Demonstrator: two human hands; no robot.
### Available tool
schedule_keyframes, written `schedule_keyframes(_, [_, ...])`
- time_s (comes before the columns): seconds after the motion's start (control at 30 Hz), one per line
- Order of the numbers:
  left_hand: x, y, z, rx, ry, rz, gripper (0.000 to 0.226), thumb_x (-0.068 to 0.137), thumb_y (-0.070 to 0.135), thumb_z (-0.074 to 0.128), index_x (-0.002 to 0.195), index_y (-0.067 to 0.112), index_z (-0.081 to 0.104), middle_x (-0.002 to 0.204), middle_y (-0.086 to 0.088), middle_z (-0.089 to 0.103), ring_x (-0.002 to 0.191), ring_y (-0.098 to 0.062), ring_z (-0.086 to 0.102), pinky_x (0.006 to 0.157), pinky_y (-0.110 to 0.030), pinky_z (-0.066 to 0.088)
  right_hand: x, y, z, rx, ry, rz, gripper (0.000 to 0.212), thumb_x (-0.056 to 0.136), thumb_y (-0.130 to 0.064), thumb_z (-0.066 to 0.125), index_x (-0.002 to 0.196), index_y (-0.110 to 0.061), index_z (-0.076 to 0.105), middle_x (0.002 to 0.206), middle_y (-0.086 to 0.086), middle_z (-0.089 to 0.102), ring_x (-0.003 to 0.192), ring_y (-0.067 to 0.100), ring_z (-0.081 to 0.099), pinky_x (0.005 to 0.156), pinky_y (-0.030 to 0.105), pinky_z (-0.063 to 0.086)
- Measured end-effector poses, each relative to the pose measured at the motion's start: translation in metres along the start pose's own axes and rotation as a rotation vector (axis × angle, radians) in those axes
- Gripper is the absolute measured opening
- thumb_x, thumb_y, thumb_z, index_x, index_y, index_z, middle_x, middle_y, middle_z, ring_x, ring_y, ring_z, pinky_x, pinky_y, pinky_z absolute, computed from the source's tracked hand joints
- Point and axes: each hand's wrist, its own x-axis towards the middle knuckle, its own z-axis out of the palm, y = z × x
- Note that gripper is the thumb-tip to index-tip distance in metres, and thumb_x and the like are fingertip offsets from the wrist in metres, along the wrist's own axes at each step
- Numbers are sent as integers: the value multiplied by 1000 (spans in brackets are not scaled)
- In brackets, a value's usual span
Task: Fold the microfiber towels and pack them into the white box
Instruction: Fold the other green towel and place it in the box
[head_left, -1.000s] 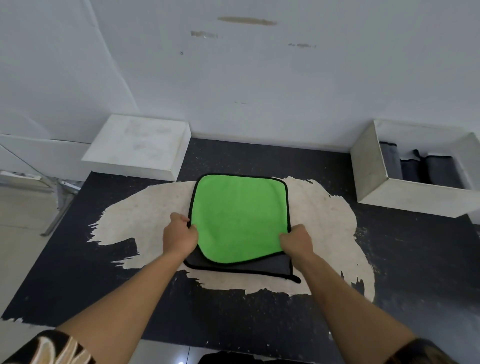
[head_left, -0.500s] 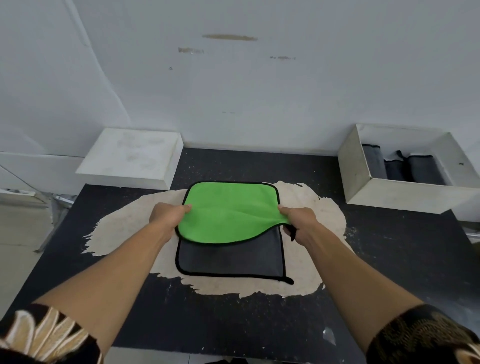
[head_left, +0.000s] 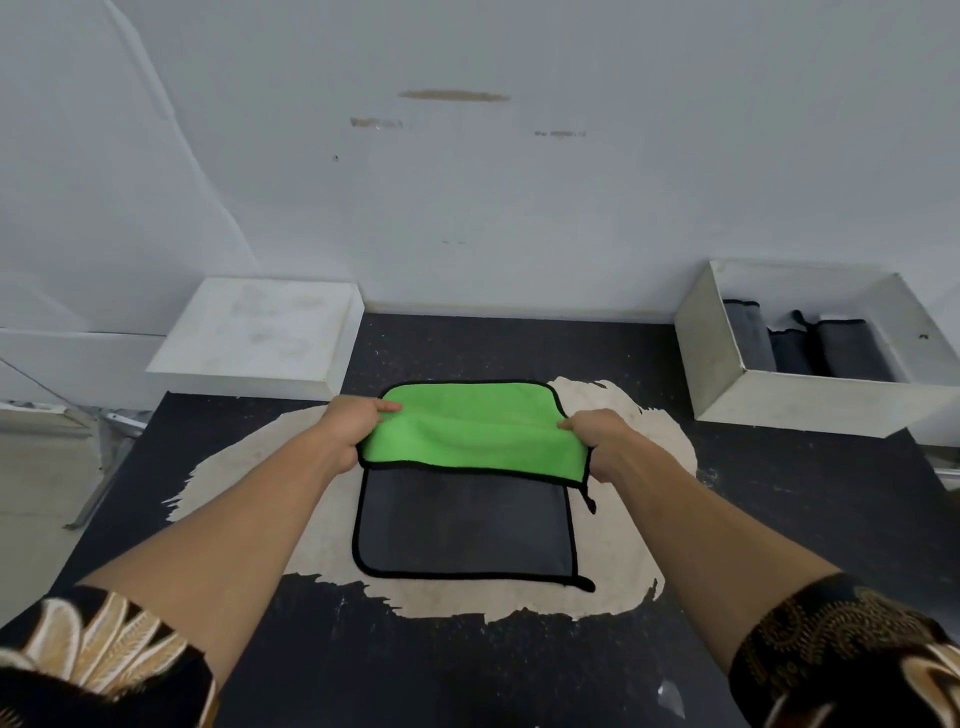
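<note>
At the centre of the frame, on the dark counter (head_left: 779, 519), the left hand (head_left: 348, 431) and right hand (head_left: 605, 441) each pinch a side of a green-and-grey towel (head_left: 467, 441), mid-fold. At upper right, the white box (head_left: 810, 402) holds three dark folded towels (head_left: 844, 348); this one is not yet packed.

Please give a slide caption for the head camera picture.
Left hand and right hand grip a half-folded, black-edged green-and-grey microfiber towel on the black table near the open white box.
</note>
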Motion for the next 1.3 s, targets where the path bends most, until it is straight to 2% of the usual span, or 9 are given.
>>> schedule_keyframes(0.1, [-4,36,1,-18,26,108,22,83,1,62,84,17,77,104,-12,71,93,-28,67,84,-37,57,-5,-33,-2,94,1,-112,9,93,1,58,101,2,62,92,20,67,73,32,65,77,47,58])
schedule_keyframes(0.23, [-16,85,10,-127,105,245,9,74,18,81,72,14,73,81,-5,73,61,-15,69,52,-25,54,-18,-79,-13,182,64,-253,7,92,1,59,99,2,59,80,16,64,65,28,63,70,45,58])
schedule_keyframes(0.37, [-22,114,32,-62,54,380,17,87,3,68,81,18,71,98,-10,71,90,-24,69,87,-38,57,-30,-105,-38,238,87,-305,2,93,-2,58,93,-4,60,81,12,62,72,29,65,71,48,59])
schedule_keyframes(0.5, [-34,122,63,3,-63,390,39,89,-13,50,106,14,72,111,-18,68,96,-30,67,89,-42,56,-41,-105,-75,220,124,-354,12,96,-5,54,103,-6,64,83,10,62,69,26,63,47,31,55])
schedule_keyframes(0.6, [-53,130,90,-47,-114,460,46,87,-16,50,117,13,70,110,-13,68,93,-24,68,80,-34,57,-43,-104,-109,307,78,-466,27,98,-4,50,117,-13,67,113,16,67,102,33,66,85,47,58])
schedule_keyframes(0.7, [-76,127,118,-124,-174,525,51,85,-16,53,118,20,69,103,-3,70,85,-13,69,66,-23,57,-37,-94,-149,355,94,-558,22,98,-7,53,113,-15,69,111,11,70,100,29,67,88,46,56])
schedule_keyframes(0.9, [-96,17,188,57,-154,449,54,85,-17,55,130,13,59,124,-14,64,102,-23,63,95,-37,52,9,21,-217,73,154,-351,12,92,-3,60,84,-8,68,95,18,71,90,33,69,87,49,56])
schedule_keyframes(1.1, [-113,-85,238,498,-301,42,70,91,7,66,148,2,28,143,-17,45,126,-32,50,104,-41,45,35,112,-264,-383,191,-171,11,79,-11,62,69,-7,66,77,11,69,70,26,66,63,34,56])
schedule_keyframes(1.3, [-133,-103,261,606,-105,185,55,84,-13,46,133,10,54,138,-13,50,110,-27,55,86,-34,52,26,114,-283,-515,215,-198,9,86,-10,58,85,-5,65,92,13,68,79,28,62,62,30,45])
